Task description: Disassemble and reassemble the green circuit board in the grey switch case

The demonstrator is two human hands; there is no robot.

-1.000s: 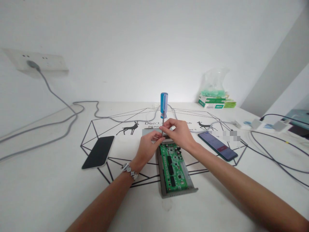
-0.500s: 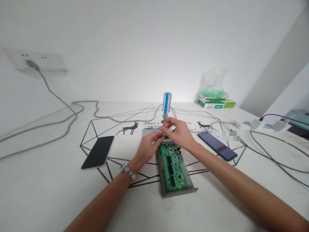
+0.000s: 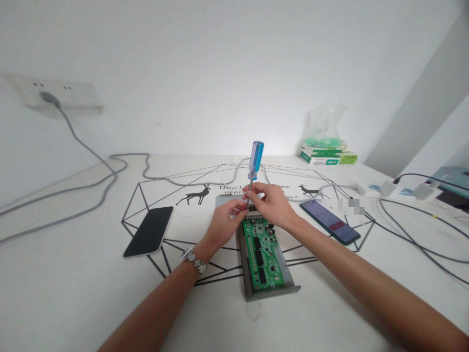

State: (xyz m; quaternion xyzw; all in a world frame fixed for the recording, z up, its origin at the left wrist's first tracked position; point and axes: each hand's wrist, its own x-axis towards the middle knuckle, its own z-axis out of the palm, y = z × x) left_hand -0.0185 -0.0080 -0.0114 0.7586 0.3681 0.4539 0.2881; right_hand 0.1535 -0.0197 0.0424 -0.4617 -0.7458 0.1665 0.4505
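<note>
A screwdriver (image 3: 257, 156) with a clear and blue handle stands nearly upright, its top leaning slightly right. My right hand (image 3: 270, 201) pinches its metal shaft below the handle. Close by on the left, my left hand (image 3: 226, 218) has its thumb and fingers pressed together near the screwdriver's tip; whether they grip the tip or a small part is hidden. Beneath both hands lies a green circuit board (image 3: 266, 259) in an open grey metal casing (image 3: 271, 295). The far end of the casing is partly covered by my hands.
A dark phone (image 3: 149, 231) lies to the left, and another phone (image 3: 330, 222) with a lit screen to the right. Farther right are a white power strip (image 3: 388, 189) and black cables. Green-and-white boxes (image 3: 320, 155) under a plastic bag (image 3: 324, 127) stand at the back wall.
The screwdriver handle has turned and tipped slightly to the right, showing more blue. My right hand has shifted a little down and right with it. My left hand and the board have hardly moved.
</note>
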